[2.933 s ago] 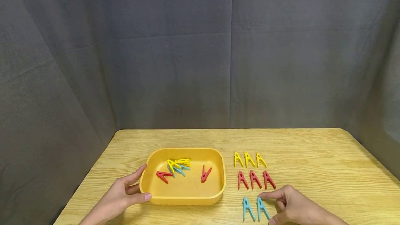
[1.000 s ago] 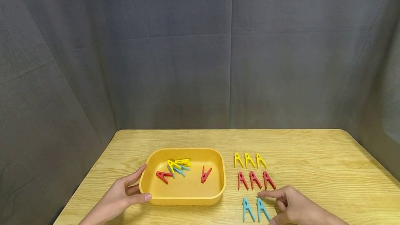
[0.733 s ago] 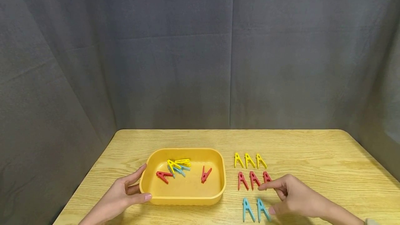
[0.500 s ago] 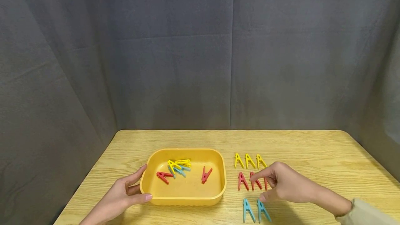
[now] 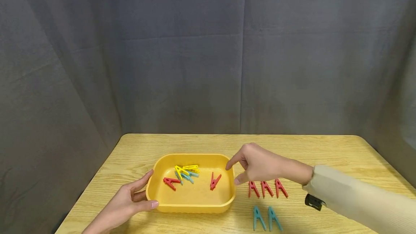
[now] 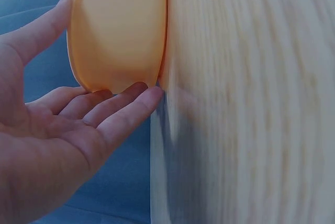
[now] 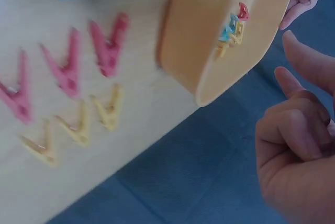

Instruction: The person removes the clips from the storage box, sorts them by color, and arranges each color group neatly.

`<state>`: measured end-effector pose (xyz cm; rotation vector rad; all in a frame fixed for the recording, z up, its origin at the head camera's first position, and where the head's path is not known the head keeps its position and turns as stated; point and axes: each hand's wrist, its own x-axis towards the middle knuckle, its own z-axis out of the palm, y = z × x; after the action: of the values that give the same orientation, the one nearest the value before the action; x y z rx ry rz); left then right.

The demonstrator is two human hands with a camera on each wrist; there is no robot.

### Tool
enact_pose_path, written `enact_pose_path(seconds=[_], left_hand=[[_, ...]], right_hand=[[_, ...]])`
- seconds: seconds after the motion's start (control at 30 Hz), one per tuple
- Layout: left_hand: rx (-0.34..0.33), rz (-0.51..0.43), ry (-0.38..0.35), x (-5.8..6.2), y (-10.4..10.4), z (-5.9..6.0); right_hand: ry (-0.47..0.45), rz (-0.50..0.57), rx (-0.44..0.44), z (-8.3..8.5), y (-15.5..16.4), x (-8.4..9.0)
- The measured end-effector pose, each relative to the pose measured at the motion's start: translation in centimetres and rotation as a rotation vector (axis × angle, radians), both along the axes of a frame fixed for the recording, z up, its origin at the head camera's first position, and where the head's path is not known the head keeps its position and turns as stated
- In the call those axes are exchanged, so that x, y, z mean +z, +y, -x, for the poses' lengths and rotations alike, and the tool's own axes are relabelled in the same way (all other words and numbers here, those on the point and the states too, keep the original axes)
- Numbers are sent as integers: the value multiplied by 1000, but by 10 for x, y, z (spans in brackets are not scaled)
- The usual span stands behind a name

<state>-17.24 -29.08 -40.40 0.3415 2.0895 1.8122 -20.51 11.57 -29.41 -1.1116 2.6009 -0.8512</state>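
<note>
A yellow-orange tray [image 5: 191, 208] sits on the wooden table [image 5: 325, 154]. It holds two red clothespins [image 5: 214, 181] [image 5: 170, 182] and a small pile of yellow and blue ones [image 5: 185, 172]. My left hand [image 5: 147, 190] cradles the tray's near left corner with straight fingers [image 6: 120, 106], thumb on the near rim. My right hand [image 5: 232, 174] hovers over the tray's right rim, index finger and thumb apart, holding nothing. Right of the tray lie three red clothespins [image 5: 266, 188] and two blue ones [image 5: 266, 219]. Three yellow clothespins [image 7: 78, 130] show in the right wrist view; my right hand hides them in the head view.
A grey curtain [image 5: 208, 64] hangs behind and to both sides of the table. Bare wood stretches along the far edge and on the right part of the table. A black strap [image 5: 313, 202] shows under my right sleeve.
My right hand has left the blue clothespins and moved up and left, past the red row, to the tray's right rim. The left hand and tray have stayed put.
</note>
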Motion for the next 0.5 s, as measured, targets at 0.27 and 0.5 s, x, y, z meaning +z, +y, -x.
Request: enact_pose_path(seconds=[0.27,0.5], left_hand=[[2,0,-1,1,1,1],[4,1,0,1,1,0]], right_hand=[[112,-202,80,34,-49,2],[83,-425,64,52,-80,-18]])
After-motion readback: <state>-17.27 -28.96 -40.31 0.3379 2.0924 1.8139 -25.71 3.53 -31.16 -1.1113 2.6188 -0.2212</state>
